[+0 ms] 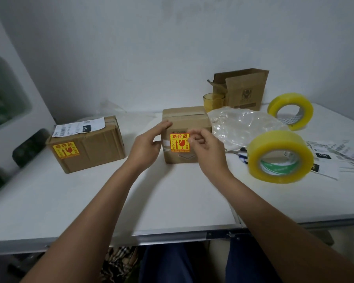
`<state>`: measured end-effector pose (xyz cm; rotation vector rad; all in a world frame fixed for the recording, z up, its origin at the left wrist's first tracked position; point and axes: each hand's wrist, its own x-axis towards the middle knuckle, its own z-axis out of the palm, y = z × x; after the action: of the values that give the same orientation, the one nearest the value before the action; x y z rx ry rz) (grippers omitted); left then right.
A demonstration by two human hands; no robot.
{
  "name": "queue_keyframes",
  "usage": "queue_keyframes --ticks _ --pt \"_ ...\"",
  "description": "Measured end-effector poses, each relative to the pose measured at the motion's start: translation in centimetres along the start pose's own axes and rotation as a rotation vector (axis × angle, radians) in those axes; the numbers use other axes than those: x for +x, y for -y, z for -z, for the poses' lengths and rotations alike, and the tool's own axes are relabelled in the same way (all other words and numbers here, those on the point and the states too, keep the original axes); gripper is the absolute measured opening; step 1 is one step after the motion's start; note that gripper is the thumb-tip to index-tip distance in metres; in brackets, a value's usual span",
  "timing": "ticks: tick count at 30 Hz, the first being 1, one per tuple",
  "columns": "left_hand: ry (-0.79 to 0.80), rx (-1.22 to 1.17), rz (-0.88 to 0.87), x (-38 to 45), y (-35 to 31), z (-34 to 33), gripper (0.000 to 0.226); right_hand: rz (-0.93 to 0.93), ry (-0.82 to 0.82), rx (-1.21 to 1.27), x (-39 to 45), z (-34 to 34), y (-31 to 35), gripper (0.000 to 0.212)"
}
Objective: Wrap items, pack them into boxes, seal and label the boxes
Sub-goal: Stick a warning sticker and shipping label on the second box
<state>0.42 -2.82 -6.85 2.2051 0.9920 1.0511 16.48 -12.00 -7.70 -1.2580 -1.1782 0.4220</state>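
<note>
Small sealed cardboard box [185,127] at the middle of the white table [172,201], taken here as the landmark. A yellow-and-red fragile sticker [179,142] lies on its near face. The left hand [146,147] steadies the box at its left edge: straight fingers lie along the top left corner and the thumb touches the near face, low down. The right hand [204,146] is at the sticker's right edge, its fingers curled with thumb and forefinger drawn together; motion blur leaves it unclear whether they pinch the sticker's edge, some backing film, or merely press the sticker.

Left of the landmark box, well apart, stands a larger sealed box [86,144] bearing a fragile sticker on its near face and a white shipping label [80,126] on top. Just right of the landmark box lies a crumpled sheet of clear plastic wrap [243,123]. Beyond it, to the rear right, stand a yellow glass [213,101] and an open, empty-looking cardboard box [243,88] against the wall. Farther right of the plastic, two rolls of yellowish clear tape stand on edge: the nearer roll [280,157] in front, the farther roll [290,111] behind. Loose shipping labels [331,158] lie at the far right, behind the nearer roll.
</note>
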Motion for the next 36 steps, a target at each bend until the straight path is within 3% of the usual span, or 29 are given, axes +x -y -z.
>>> queue_keyframes --ticks 4,11,24,36 --pt "0.027 -0.033 0.034 0.3 0.3 0.0 0.069 0.028 -0.027 -0.008 -0.1 -1.2 -0.3 0.046" --pt "0.046 -0.079 0.022 0.3 0.1 -0.2 0.068 0.049 -0.114 -0.083 0.3 -2.2 -1.0 0.044" --pt "0.047 -0.087 0.065 0.6 -0.3 0.0 0.062 0.116 -0.068 -0.273 1.6 -0.8 -0.7 0.038" --pt "0.025 -0.132 0.065 0.4 -0.7 -0.1 0.051 0.091 -0.082 -0.296 1.7 -1.4 -1.1 0.037"
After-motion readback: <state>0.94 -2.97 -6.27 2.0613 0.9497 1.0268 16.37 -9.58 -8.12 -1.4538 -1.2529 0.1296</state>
